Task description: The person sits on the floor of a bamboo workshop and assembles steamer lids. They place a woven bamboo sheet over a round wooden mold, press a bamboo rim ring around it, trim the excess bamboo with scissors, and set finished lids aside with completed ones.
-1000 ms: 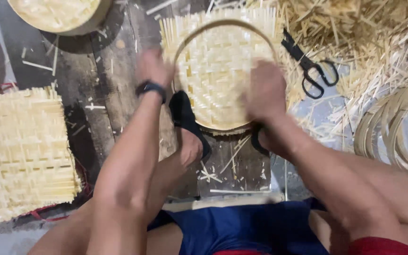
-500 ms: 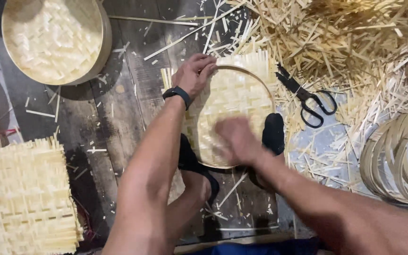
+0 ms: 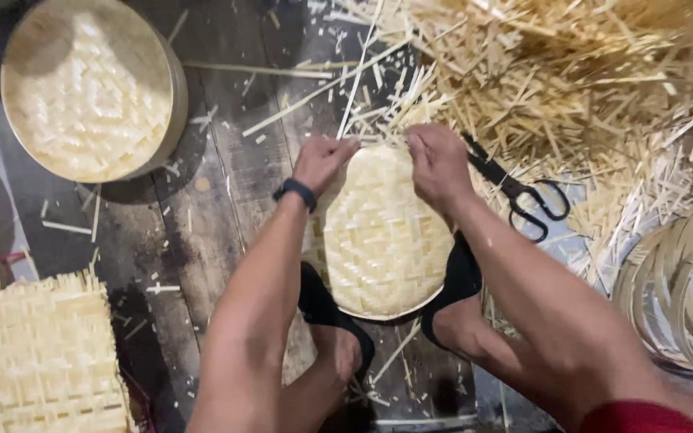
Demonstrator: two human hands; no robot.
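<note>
Left hand (image 3: 322, 163) and right hand (image 3: 436, 164) pinched on far rim of woven disc (image 3: 382, 236), pinned between both feet. Best to press evenly, working round the rim, clear of scissors (image 3: 523, 195) just right of disc.

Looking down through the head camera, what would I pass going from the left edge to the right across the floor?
Square woven bamboo mat → finished round basket → left hand → woven disc being worked → right hand → black scissors → stacked bamboo hoops.
</note>
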